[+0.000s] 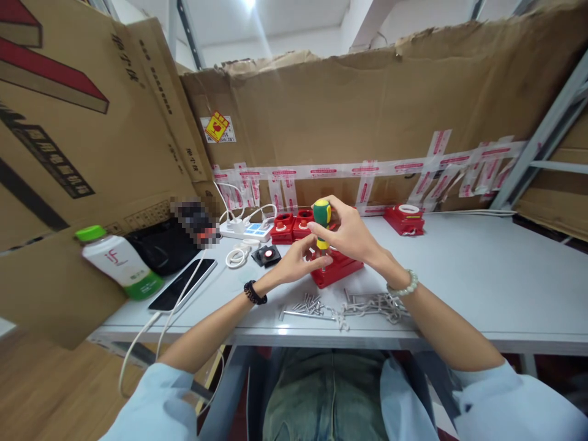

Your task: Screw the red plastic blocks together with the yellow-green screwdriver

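A screwdriver (322, 212) with a green and yellow handle stands upright, its shaft pointing down at a red box-shaped housing (342, 271). My right hand (351, 231) is wrapped round the handle from the right. Low by the shaft, my left hand (296, 261) rests against the red housing with thumb and fingers drawn together. What sits between those fingers is hidden. In front of the housing lie a pile of small screws (309, 304), a long thin metal rod (309, 315) and a heap of metal chains (386, 307).
Other red housings (282, 229) stand behind my hands, and one more (404, 219) at the back right. Left are a power strip (248, 230), white cable coil (236, 258), black square part (266, 255), phone (184, 285) and bottle (120, 263). Cardboard (321, 116) walls the back.
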A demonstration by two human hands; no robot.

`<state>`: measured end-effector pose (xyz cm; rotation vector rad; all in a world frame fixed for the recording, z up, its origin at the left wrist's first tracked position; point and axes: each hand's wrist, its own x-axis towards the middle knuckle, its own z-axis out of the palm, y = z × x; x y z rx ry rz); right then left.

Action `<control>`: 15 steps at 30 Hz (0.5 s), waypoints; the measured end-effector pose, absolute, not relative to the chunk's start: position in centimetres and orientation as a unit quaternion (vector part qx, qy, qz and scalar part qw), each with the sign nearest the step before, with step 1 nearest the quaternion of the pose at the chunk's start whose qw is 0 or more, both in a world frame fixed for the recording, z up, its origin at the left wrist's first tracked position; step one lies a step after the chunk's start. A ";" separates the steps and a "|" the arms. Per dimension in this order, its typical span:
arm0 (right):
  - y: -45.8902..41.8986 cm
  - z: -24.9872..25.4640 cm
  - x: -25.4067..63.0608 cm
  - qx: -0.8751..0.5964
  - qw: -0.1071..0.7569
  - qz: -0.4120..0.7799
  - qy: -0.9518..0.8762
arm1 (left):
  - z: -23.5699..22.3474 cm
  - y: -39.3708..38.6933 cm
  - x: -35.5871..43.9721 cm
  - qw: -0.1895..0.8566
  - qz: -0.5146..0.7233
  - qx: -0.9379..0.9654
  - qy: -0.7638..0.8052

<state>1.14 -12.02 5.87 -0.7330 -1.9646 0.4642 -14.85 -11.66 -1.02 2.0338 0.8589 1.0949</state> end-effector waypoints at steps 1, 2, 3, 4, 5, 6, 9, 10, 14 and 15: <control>-12.0 5.9 1.2 -0.302 0.476 0.190 -0.804 | -0.9 -11.8 -15.0 0.325 0.405 0.792 0.322; -12.0 5.9 1.2 -0.302 0.476 0.193 -0.803 | -0.8 -11.8 -15.0 0.320 0.398 0.797 0.322; -12.0 5.9 1.2 -0.299 0.476 0.196 -0.803 | -0.7 -11.8 -15.0 0.318 0.400 0.794 0.330; -12.0 5.9 1.3 -0.296 0.476 0.199 -0.804 | -0.8 -11.8 -14.9 0.319 0.411 0.783 0.342; -12.0 5.9 1.3 -0.293 0.475 0.200 -0.805 | -0.8 -11.8 -14.8 0.322 0.428 0.767 0.353; -12.1 5.9 1.2 -0.290 0.475 0.200 -0.806 | -0.9 -11.7 -14.7 0.324 0.445 0.752 0.362; -12.2 6.0 1.2 -0.291 0.481 0.194 -0.804 | -0.9 -11.8 -14.7 0.318 0.451 0.754 0.356; -12.2 6.0 1.2 -0.293 0.484 0.193 -0.802 | -0.8 -11.9 -14.8 0.312 0.439 0.768 0.346; -12.4 6.2 1.3 -0.299 0.493 0.190 -0.795 | -0.5 -12.2 -15.0 0.292 0.421 0.788 0.340; -12.4 6.3 1.4 -0.300 0.493 0.187 -0.795 | -0.5 -12.1 -14.9 0.296 0.436 0.777 0.346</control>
